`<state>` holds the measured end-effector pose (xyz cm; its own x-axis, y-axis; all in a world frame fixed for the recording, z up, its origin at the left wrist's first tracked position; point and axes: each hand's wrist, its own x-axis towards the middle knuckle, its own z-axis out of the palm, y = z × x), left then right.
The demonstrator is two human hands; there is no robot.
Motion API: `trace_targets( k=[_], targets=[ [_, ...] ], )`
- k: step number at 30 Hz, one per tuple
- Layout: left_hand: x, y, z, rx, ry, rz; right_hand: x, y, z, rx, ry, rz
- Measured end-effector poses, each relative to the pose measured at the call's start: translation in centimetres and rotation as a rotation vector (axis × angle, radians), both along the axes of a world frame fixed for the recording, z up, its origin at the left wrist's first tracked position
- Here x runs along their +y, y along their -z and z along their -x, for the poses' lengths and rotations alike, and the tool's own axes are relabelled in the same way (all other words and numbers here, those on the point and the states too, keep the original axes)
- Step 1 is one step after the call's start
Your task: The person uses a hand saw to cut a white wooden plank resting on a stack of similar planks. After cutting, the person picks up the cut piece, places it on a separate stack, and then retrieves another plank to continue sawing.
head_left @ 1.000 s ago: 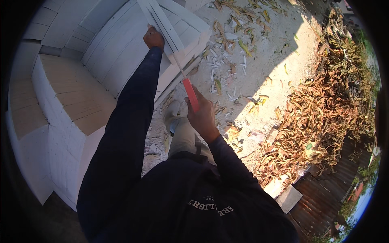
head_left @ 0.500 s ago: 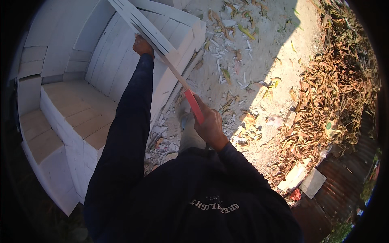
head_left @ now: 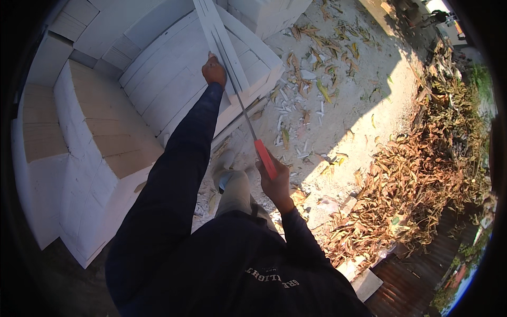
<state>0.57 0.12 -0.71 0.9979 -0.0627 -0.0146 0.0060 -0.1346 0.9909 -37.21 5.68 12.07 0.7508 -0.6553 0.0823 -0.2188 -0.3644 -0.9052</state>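
My right hand (head_left: 275,179) is closed round the red handle of a saw (head_left: 266,158). Its long thin blade appears almost edge-on and runs up along a slot between white strips; the teeth are too small to see. Those strips form a long white board (head_left: 224,45) lying slantwise across a stack of white blocks (head_left: 174,68). Against the board's left edge, my left hand (head_left: 214,70) presses with curled fingers, partly hidden from view.
More white blocks with tan tops (head_left: 103,111) are stacked in steps at the left. White slivers (head_left: 282,108) and dry leaves litter the sandy ground. A heap of brown leaves (head_left: 401,185) lies at the right, near rusty corrugated sheets (head_left: 417,280). My boot (head_left: 224,161) stands beside the stack.
The whole view has swung, so the stack and both hands sit lower and further right. The blade looks thinner than before. Both hands keep their hold.
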Motion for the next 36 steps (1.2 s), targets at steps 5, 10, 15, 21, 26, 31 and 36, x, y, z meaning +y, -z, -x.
trace_targets(
  k=[5, 10, 15, 21, 26, 31, 36],
  targets=[
    [-0.4, -0.2, 0.0, -0.083, -0.065, -0.004, -1.5, -2.3, 0.7, 0.164, -0.066, -0.189],
    [-0.4, 1.3, -0.4, -0.145, -0.056, 0.018, -0.1, -1.8, 0.3, 0.129, -0.011, -0.233],
    [-0.9, 1.4, 0.2, -0.188, -0.111, 0.027, 0.0, -1.6, 0.6, 0.135, -0.016, -0.162],
    [-0.2, 0.2, 0.0, -0.173, -0.117, 0.062, 3.6, -1.6, -0.9, 0.083, 0.060, 0.089],
    [0.3, 0.6, -0.1, -0.123, -0.038, 0.013, -0.5, -1.3, 0.8, 0.139, -0.001, -0.206],
    [-0.6, -0.3, 0.6, -0.033, -0.050, 0.023, 0.0, -2.3, 0.2, 0.162, 0.087, -0.386],
    [0.0, 1.4, -0.8, -0.084, -0.063, -0.090, 2.2, -2.3, -0.9, 0.049, 0.058, -0.169]
  ],
)
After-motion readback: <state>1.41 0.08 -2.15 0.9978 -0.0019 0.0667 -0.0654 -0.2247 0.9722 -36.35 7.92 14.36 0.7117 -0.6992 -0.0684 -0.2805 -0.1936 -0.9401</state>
